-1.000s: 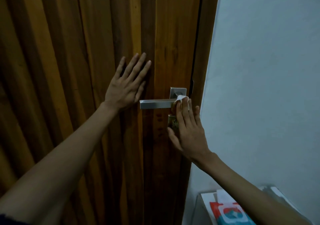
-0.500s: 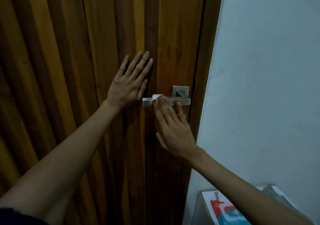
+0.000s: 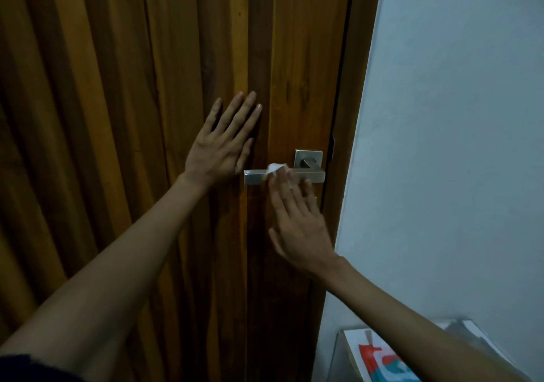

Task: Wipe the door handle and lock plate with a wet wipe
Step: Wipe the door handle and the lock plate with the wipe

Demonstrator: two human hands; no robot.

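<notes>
We find the wet wipe (image 3: 275,169) bunched white on the door handle (image 3: 253,176), about midway along the lever, pressed there under the fingertips of our right hand (image 3: 297,219). The fingers lie extended and flat rather than curled; the wipe is pinned against the metal, not pinched, and we cannot tell how much of it is folded beneath them. The lever runs level, its free end toward the left, its root at the square rose plate (image 3: 309,159) near the door's edge. The lock plate below the handle is hidden behind our right hand.

Our left hand (image 3: 225,146) rests open, palm flat on the wooden door (image 3: 117,146), just left of the lever's free end, holding nothing; we judge it braces the door.

We judge the step in hand to be the wiping of the lever. The next move calls for firm, even pressure along the lever's faces, then a drop to the lock plate.

A packet (image 3: 382,364) lies on a surface (image 3: 471,334) at lower right, beside the pale wall (image 3: 456,146).
</notes>
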